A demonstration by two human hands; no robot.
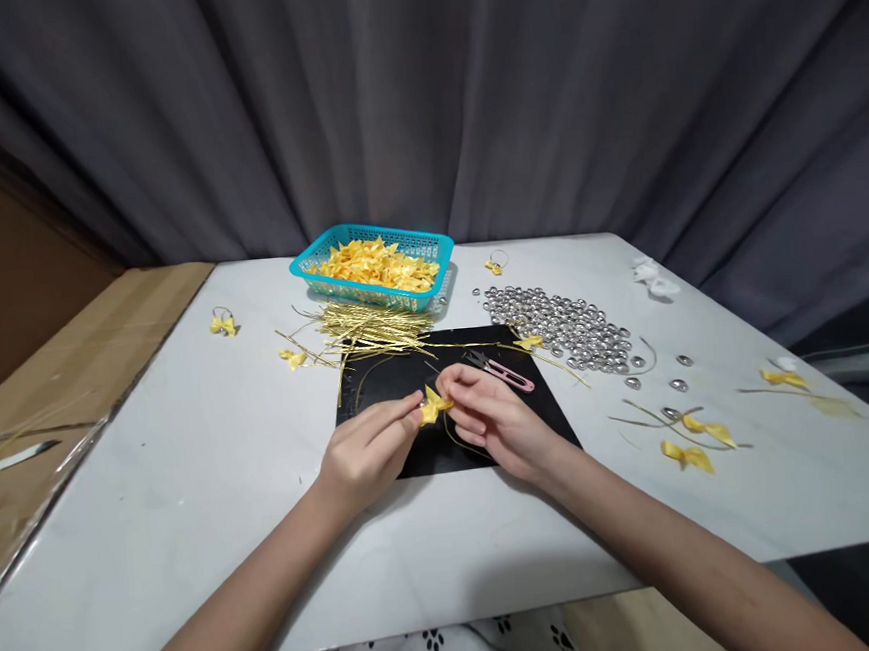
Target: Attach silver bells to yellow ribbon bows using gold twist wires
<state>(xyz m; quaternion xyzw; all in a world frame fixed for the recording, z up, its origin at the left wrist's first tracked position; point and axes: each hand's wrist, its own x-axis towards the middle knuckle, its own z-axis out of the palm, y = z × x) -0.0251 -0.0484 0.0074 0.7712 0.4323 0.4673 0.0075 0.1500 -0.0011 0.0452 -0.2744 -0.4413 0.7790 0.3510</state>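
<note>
Over a black mat point(430, 456), my left hand point(373, 446) pinches the left side of a small yellow ribbon bow point(432, 406). My right hand point(491, 416) is closed at the bow's other side, its fingertips against the ribbon. A thin gold wire point(463, 446) curves down from between the hands. Just beyond my right hand, pink-handled snips point(509, 372) lie on the mat. A heap of gold wire ties point(374, 327) lies across the mat's far edge. My fingertips partly hide the bow's middle.
A turquoise basket point(315, 280) of yellow bows stands at the back. Silver heart-shaped beads point(570, 330) spread over the right side. Loose bows point(687, 456) and wires lie farther right. A bow on a wire ring point(222, 324) sits left. Cardboard point(106, 361) borders the left edge.
</note>
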